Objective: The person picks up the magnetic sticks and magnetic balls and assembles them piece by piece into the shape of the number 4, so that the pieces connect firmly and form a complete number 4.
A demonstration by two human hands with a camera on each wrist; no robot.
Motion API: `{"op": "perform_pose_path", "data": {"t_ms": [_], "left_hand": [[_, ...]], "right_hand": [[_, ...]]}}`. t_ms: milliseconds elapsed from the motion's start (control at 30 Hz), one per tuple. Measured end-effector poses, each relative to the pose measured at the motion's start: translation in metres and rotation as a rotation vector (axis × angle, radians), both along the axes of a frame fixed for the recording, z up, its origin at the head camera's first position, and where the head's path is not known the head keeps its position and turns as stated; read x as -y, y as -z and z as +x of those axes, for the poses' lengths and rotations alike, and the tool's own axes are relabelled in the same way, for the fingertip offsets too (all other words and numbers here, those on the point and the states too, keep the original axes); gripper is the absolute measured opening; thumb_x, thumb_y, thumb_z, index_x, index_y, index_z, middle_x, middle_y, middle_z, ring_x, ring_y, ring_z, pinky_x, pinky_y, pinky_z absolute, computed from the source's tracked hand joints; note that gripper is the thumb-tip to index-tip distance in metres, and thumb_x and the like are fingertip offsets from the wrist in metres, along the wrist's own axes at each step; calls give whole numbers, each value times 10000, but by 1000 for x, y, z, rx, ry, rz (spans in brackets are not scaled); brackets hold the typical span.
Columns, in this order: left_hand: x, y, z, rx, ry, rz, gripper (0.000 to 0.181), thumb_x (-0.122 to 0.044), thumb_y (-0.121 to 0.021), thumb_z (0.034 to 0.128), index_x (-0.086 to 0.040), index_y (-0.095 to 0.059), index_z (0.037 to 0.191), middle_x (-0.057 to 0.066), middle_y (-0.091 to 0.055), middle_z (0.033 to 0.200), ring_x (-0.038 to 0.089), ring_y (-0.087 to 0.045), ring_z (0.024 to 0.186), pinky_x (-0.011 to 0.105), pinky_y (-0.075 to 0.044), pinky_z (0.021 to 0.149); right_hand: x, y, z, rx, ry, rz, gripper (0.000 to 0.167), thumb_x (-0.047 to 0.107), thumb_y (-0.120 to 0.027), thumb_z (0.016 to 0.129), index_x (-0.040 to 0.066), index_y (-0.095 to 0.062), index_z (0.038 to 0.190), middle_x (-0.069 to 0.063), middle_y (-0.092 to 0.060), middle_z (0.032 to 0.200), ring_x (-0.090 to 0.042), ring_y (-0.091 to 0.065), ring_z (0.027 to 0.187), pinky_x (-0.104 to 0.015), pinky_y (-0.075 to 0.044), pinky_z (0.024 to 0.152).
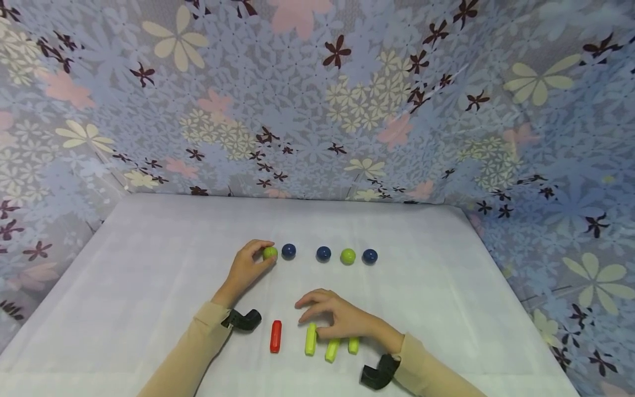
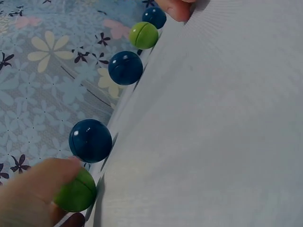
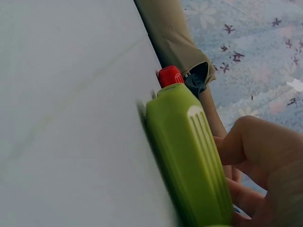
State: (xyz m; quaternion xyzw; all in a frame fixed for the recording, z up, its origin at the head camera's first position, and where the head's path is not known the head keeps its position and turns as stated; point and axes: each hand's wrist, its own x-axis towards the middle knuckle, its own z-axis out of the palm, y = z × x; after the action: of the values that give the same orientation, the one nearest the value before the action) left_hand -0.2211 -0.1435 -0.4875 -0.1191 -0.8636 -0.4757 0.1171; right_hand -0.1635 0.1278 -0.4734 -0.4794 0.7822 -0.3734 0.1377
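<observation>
My left hand (image 1: 246, 268) pinches a green ball (image 1: 270, 252) between thumb and fingers at the left end of a row of balls. A dark blue ball (image 2: 90, 140) sits right beside it. Over the near part of the table, my right hand (image 1: 342, 315) has its fingers spread and relaxed, with nothing held. Its thumb is by the leftmost yellow-green faceted bar (image 1: 310, 339), which has a ridged end. Two more such bars, one in the middle (image 1: 332, 350) and one at right (image 1: 353, 345), lie partly under that hand.
Farther right in the row are a blue ball (image 1: 323, 253), a green ball (image 1: 348, 256) and another blue ball (image 1: 369, 256). A red bar (image 1: 275, 336) lies left of the yellow-green ones. Flowered cloth (image 1: 307, 110) rises behind the white table (image 1: 426, 298).
</observation>
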Motion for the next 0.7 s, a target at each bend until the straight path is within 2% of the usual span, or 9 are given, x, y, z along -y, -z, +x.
{"op": "perform_pose_path", "data": {"t_ms": [200,367,567,700], "left_hand": [[1,3,2,-19,19,-50,406,-90,-777,769,-36,-643,1149,141,-644,1153,300,-593,1122,453,-465,1019],[3,4,2,-36,7,-59,409,-59,-772,761,-28,-639,1147,150,-648,1152,309,-595,1120,464,-462,1020],[2,4,2,21,7,-14,408,-77,-756,784,-10,-622,1164,165,-636,1189,322,-577,1149,473,-442,1046],[0,3,3,55,8,26,404,-117,-745,802,-25,-616,1175,148,-644,1156,291,-593,1064,481,-460,1011]], "right_hand": [[0,1,2,55,14,42,266,129,-665,751,214,-723,996,33,-542,1342,-157,-407,1310,-434,-318,1128],[3,1,2,45,15,50,212,163,-709,763,204,-712,971,40,-538,1342,-172,-400,1320,-433,-313,1133],[1,2,-1,54,18,33,170,206,-721,801,195,-707,970,13,-561,1319,-192,-442,1288,-391,-347,1120],[-1,3,-4,101,33,-10,148,203,-722,823,170,-707,967,-15,-585,1291,-199,-484,1254,-353,-382,1102]]}}
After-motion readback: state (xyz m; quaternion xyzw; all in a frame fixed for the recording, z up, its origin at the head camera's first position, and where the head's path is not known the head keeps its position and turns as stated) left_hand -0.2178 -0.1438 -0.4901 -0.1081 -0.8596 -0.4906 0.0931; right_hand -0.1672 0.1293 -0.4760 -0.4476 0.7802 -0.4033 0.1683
